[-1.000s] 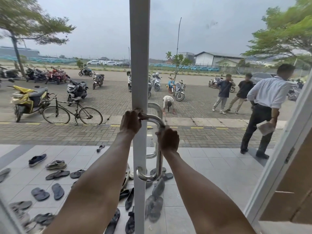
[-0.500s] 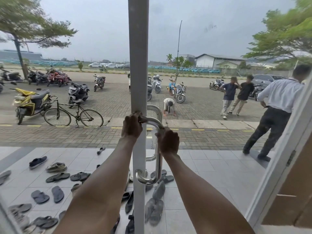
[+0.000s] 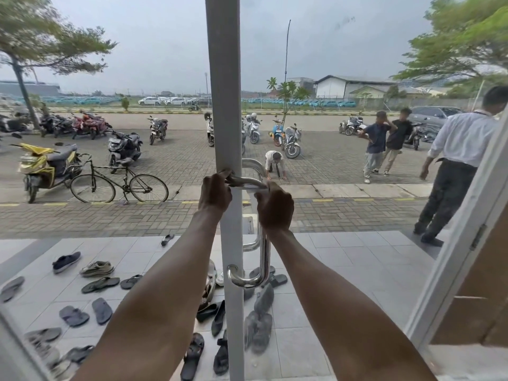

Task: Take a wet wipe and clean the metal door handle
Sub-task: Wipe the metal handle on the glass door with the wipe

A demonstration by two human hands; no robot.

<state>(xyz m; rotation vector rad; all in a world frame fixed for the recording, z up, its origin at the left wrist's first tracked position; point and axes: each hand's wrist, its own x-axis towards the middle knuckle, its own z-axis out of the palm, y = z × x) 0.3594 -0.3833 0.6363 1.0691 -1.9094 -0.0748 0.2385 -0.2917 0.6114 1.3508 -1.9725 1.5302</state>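
Observation:
The polished metal door handle (image 3: 264, 259) is a vertical bar with curved ends, fixed to the grey door frame (image 3: 224, 105). My left hand (image 3: 215, 192) is closed over the handle's top arm beside the frame. A small greyish fold of wet wipe (image 3: 233, 182) shows under its fingers, most of it hidden. My right hand (image 3: 275, 207) grips the handle's upper bend and covers it. A second handle (image 3: 254, 167) shows through the glass on the outer side.
The glass door looks onto a tiled porch (image 3: 343, 259) with several sandals and shoes (image 3: 96, 283). A white open door edge (image 3: 464, 248) stands at right. Outside are a bicycle (image 3: 119, 185), parked motorbikes and several people, one in a white shirt (image 3: 456, 149).
Both hands stay on the top of the handle, barely shifting. The person in the white shirt has moved toward the right edge of the view.

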